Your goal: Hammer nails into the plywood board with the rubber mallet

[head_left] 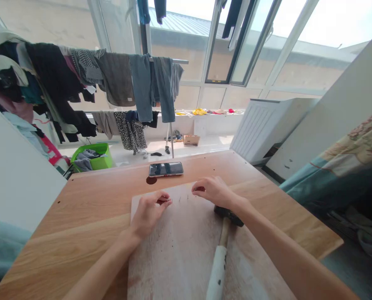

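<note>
A pale wooden board lies on the wood-grain table in front of me. Two thin nails stand upright near its far edge, between my hands. My left hand is closed in a pinch over the board's far left part; what sits at the fingertips is too small to name. Thumb and fingers also meet on my right hand, right of the nails, and its fingertips' contents cannot be made out. Under my right wrist rests a hammer with a black head and white-covered handle, lying on the board.
A phone lies beyond the board, beside a dark round hole in the table. Past the table are a green basket with clothes, a laundry rack hung with trousers, and a white ribbed cabinet.
</note>
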The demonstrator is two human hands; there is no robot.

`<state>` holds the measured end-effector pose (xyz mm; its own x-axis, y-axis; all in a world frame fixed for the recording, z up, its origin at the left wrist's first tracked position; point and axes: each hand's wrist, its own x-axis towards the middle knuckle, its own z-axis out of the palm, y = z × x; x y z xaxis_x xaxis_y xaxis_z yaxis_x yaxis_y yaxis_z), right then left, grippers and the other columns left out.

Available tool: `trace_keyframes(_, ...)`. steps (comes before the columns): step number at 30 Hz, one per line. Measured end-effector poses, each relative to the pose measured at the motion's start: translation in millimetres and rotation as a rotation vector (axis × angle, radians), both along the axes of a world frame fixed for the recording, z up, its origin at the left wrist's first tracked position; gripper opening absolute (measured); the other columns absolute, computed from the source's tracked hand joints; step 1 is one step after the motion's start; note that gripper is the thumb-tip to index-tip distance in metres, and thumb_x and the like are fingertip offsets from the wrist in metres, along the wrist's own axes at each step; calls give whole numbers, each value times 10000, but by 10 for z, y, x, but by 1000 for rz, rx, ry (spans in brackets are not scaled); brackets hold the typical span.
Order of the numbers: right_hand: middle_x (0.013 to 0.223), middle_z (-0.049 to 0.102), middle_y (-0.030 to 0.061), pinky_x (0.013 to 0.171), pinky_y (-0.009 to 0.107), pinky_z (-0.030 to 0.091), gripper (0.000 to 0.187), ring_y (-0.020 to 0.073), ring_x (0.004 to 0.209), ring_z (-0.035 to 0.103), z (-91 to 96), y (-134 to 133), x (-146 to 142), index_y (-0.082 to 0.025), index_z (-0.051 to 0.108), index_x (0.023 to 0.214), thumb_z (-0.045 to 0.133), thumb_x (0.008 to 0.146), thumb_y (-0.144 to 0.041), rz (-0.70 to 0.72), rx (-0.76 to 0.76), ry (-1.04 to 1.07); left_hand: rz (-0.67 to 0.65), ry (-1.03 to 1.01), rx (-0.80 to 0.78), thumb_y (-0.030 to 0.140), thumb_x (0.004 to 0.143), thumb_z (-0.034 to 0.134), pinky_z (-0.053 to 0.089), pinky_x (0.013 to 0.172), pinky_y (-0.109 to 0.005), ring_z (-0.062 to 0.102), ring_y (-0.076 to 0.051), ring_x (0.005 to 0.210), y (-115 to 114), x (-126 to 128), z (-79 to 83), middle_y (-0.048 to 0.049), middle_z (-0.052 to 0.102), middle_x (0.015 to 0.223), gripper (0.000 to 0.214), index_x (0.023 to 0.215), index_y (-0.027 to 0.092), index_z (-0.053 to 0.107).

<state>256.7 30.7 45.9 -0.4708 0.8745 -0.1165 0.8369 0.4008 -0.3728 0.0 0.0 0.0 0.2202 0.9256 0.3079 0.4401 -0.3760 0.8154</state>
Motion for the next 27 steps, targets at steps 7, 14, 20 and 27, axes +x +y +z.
trace_keyframes(7,1146,725,65,856,398,595,209,197,950,705,7,-63,-198,-182,698,1136,635,1006,-333,52,36,43,-46,-14,-32,226,816,699,607,758,-280,752,-185,750,59,85,-6,-1,785,811,40,848,205,710)
trace_keyframes(14,891,788,57,768,273,478,182,185,800,697,183,-193,-40,-199,813,889,653,960,-248,-34,167,145,-85,2,-18,181,823,677,602,777,-283,752,-184,760,120,276,13,-1,785,817,48,856,203,703)
trace_keyframes(20,784,775,36,712,266,440,166,177,713,660,183,-326,-5,-199,821,833,686,915,-251,-29,128,190,-94,-34,-38,215,825,678,604,772,-294,740,-184,766,107,324,86,-25,783,850,108,927,187,700)
trace_keyframes(27,783,766,26,682,250,491,252,182,722,683,140,-498,-208,-198,808,998,672,938,-401,-20,-17,240,-254,122,-62,328,882,706,589,743,-297,715,-187,816,-150,116,215,-55,765,1059,341,1200,215,660)
